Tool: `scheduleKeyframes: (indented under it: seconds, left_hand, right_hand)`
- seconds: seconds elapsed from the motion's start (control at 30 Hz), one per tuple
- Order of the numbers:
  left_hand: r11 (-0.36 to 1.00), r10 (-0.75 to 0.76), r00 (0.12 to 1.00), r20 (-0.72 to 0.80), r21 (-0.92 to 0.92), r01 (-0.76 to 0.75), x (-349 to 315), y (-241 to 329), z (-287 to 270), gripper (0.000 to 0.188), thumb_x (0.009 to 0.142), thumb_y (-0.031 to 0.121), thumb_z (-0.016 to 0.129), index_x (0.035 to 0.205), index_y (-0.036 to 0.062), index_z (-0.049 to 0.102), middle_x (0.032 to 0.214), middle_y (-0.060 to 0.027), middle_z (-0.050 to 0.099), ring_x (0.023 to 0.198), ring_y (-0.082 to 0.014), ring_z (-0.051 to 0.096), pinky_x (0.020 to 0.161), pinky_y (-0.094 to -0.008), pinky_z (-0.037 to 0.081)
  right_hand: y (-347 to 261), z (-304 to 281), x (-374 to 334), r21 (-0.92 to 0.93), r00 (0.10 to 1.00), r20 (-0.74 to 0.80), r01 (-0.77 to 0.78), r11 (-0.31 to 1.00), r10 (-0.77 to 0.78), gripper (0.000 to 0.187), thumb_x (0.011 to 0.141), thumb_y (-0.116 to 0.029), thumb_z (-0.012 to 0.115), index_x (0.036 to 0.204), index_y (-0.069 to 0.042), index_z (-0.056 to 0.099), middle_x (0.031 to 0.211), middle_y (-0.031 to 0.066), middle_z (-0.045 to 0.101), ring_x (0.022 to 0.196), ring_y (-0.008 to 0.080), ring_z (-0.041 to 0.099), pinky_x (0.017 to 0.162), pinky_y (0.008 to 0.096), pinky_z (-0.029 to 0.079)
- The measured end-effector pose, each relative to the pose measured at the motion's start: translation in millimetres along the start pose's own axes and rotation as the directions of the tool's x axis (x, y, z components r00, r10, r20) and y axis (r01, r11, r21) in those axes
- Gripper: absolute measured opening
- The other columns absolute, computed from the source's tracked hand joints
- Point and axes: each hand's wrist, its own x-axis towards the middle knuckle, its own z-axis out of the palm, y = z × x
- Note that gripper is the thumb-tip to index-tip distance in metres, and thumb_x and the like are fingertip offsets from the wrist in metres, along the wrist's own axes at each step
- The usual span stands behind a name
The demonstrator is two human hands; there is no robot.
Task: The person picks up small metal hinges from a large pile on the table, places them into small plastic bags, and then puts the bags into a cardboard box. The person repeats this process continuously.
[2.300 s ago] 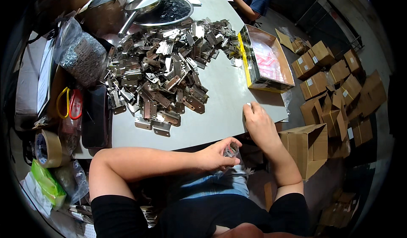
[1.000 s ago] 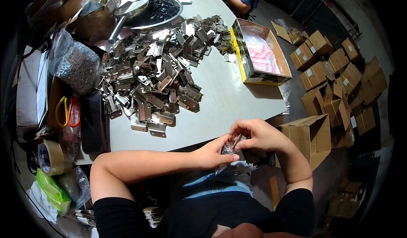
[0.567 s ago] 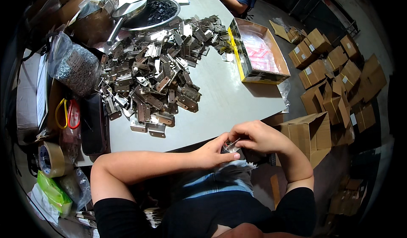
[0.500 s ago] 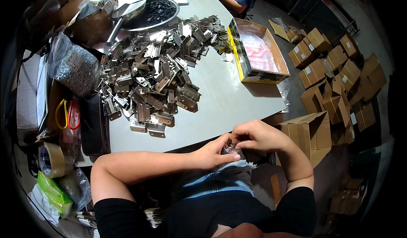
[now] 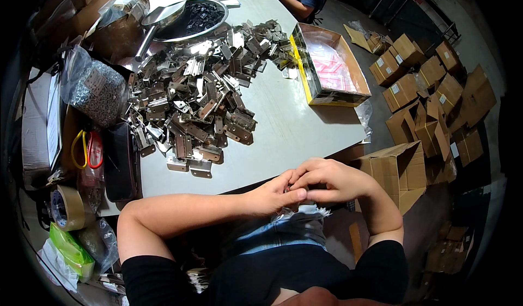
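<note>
Over my lap, just off the table's near edge, my two hands meet. My left hand is closed on a small clear plastic bag, which shows only in part below the fingers. My right hand bends over the left fingertips from the right, with its fingers curled together at the bag's top. What lies between its fingertips is hidden. Beyond the hands, a big heap of metal brackets is spread on the grey table.
Right of the heap stands an open box of red-printed plastic bags. A steel bowl of dark parts sits behind. At left are a bag of screws, scissors and a tape roll. Cardboard boxes crowd the right floor. Another person's arm shows far off.
My right hand has shifted slightly left and down, its fingers now lying over the left fingertips. The bag, more visible before between the hands, is now mostly covered.
</note>
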Motion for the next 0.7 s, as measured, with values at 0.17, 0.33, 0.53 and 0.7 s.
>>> scheduleKeyframes:
  seconds: [0.17, 0.33, 0.53, 0.7]
  left_hand:
    - [0.946, 0.196, 0.978, 0.064, 0.25, -0.206, 5.5, 0.5, -10.6, 0.074, 0.083, 0.028, 0.077, 0.135, 0.0051, 0.03, 0.11, -0.0091, 0.05, 0.099, -0.0152, 0.054, 0.086, -0.0284, 0.046]
    - [0.743, 0.348, 0.936, -0.053, 0.625, -0.241, 1.7, 20.9, -5.6, 0.074, 0.079, 0.016, 0.079, 0.136, 0.0046, 0.032, 0.126, -0.0122, 0.046, 0.121, -0.0193, 0.046, 0.102, -0.034, 0.04]
    - [0.43, 0.669, 0.743, -0.017, 0.824, -0.368, 13.4, 33.6, -25.7, 0.045, 0.079, 0.013, 0.074, 0.117, 0.0006, 0.054, 0.105, -0.0177, 0.062, 0.097, -0.0345, 0.062, 0.084, -0.0379, 0.049]
    - [0.326, 0.706, 0.707, -0.042, 0.905, -0.272, 16.6, 41.1, -22.4, 0.046, 0.082, 0.014, 0.072, 0.12, 0.0001, 0.051, 0.105, -0.0204, 0.061, 0.099, -0.0382, 0.061, 0.084, -0.0392, 0.05]
  right_hand:
    - [-9.1, 14.6, -2.2, -0.136, 0.975, -0.175, 0.113, 0.984, -0.136, 0.015, 0.078, -0.009, 0.075, 0.091, -0.007, 0.068, 0.115, 0.0115, 0.055, 0.103, 0.0288, 0.055, 0.092, 0.0379, 0.045]
    - [-18.8, 0.9, 2.1, -0.133, 0.951, -0.268, 0.12, 0.984, -0.152, 0.014, 0.076, -0.008, 0.075, 0.086, -0.007, 0.066, 0.116, 0.0117, 0.054, 0.109, 0.029, 0.052, 0.094, 0.0386, 0.043]
    - [-24.2, -4.0, 24.3, -0.376, 0.857, -0.381, 0.198, 0.905, -0.346, 0.018, 0.075, -0.004, 0.075, 0.09, -0.008, 0.066, 0.123, 0.014, 0.051, 0.109, 0.0304, 0.054, 0.092, 0.0384, 0.047]
    - [4.1, -19.5, 36.1, -0.279, 0.926, -0.289, 0.164, 0.946, -0.245, 0.02, 0.075, -0.004, 0.077, 0.092, -0.004, 0.068, 0.115, 0.0128, 0.06, 0.101, 0.0273, 0.062, 0.085, 0.0357, 0.052]
